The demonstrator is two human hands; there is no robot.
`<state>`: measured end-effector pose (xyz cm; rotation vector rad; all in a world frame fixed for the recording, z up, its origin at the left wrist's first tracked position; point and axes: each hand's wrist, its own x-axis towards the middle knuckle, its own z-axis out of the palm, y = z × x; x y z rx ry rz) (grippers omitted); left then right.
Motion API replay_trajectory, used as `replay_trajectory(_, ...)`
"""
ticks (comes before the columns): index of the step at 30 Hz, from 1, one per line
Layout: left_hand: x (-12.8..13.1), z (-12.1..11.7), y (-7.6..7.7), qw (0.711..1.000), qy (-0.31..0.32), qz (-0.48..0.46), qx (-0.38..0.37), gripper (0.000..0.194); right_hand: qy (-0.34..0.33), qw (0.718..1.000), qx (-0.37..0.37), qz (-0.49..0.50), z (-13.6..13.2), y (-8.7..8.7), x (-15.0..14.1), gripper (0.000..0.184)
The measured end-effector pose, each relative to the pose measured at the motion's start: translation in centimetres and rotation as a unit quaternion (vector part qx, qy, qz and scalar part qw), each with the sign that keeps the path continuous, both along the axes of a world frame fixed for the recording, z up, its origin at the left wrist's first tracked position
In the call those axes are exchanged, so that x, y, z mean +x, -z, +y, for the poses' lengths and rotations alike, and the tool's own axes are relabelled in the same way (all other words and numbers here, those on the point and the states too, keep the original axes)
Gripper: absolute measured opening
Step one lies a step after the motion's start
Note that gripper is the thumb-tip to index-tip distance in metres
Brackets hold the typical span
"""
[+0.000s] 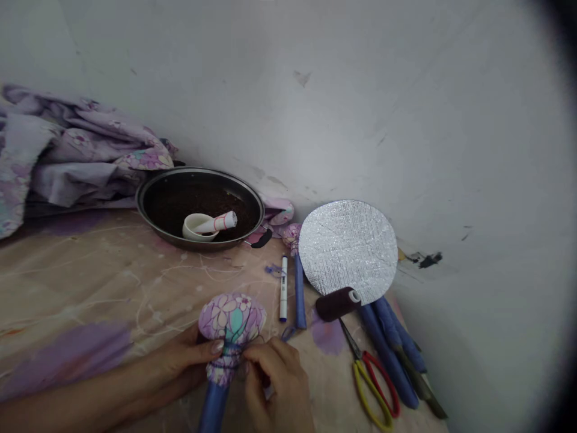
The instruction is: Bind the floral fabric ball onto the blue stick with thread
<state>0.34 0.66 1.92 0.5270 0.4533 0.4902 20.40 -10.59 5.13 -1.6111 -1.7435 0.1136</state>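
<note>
Floral fabric bulb [232, 319] sits at lower centre of the frame, gathered over a blue padded tube [214, 409]. Its bound neck [228, 356] is clamped between the left hand [184, 361] and right hand [279, 385]; firm, even pressure is best kept there so the gathers stay tight.

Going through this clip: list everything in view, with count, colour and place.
floral fabric ball: 1, lilac and teal, on a blue tube
floral-topped blue tube: 1, blue, beside the marker
marker: 1, white and blue, centre
blue tubes: about three, blue, lower right
silver quilted disc: 1, silver, against the wall
thread spool: 1, maroon, at the disc's edge
scissors: 1, red-and-yellow handles, lower right
metal pan: 1, black, holding dark granules, white bowl, white roll
floral cloth: 1, lilac, upper left
tablecloth: 1, peach, underneath
left hand: 1, on the ball
right hand: 1, at its neck
</note>
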Motion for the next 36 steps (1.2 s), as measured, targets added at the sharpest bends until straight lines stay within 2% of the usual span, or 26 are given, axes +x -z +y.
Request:
replay_trajectory(3, 0.1, -0.3, 0.1, 1.0, -0.013, 0.006, -0.002, 0.05, 0.002, 1.0, 0.002, -0.012, 0.0, -0.1, 0.0, 0.035)
replay_trajectory(9, 0.8, -0.2, 2.5, 1.0, -0.013, -0.001, 0.015, 0.063, 0.024, 0.999, 0.024, 0.02, -0.1, 0.4, -0.8, 0.032)
replay_trajectory(15, 0.3, -0.1, 2.3, 0.999, -0.011, 0.022, 0.027, 0.066, 0.032, 0.996, 0.036, 0.069, 0.1, 1.0, -1.5, 0.028)
replay_trajectory(17, -0.1, 0.0, 2.7, 0.998, -0.012, 0.04, 0.036, 0.069, 0.032, 0.996, 0.028, 0.072, 0.0, 1.0, -1.4, 0.028)
replay_trajectory(19, -0.2, 0.0, 3.6, 0.998, -0.016, 0.046, 0.045, 0.079, 0.033, 0.997, 0.025, 0.067, -0.2, 0.8, -1.3, 0.029)
replay_trajectory(22, 0.0, -0.1, 4.7, 0.997, -0.024, 0.049, 0.058, 0.106, 0.039, 0.998, 0.025, 0.046, -0.5, 0.4, -1.2, 0.031)
replay_trajectory(25, 0.2, -0.3, 4.1, 0.995, -0.045, 0.065, 0.059, 0.12, 0.04, 0.999, 0.013, 0.023, -0.6, 0.0, -1.1, 0.036)
replay_trajectory(27, 0.2, -0.4, 2.7, 0.994, -0.063, 0.076, 0.05, 0.117, 0.04, 0.999, 0.014, 0.011, -0.6, -0.1, -1.0, 0.037)
replay_trajectory(31, 0.0, -0.6, 0.0, 0.995, -0.068, 0.074, 0.025, 0.09, 0.036, 0.999, 0.035, 0.011, -0.5, 0.0, -1.0, 0.037)
replay_trajectory(33, -0.1, -0.6, -0.5, 0.995, -0.059, 0.075, 0.018, 0.072, 0.033, 0.999, 0.037, 0.017, -0.5, 0.2, -1.1, 0.038)
replay_trajectory(36, -0.1, -0.4, 0.1, 0.994, -0.058, 0.09, 0.02, 0.051, 0.033, 0.998, 0.042, 0.024, -0.6, 0.4, -1.4, 0.039)
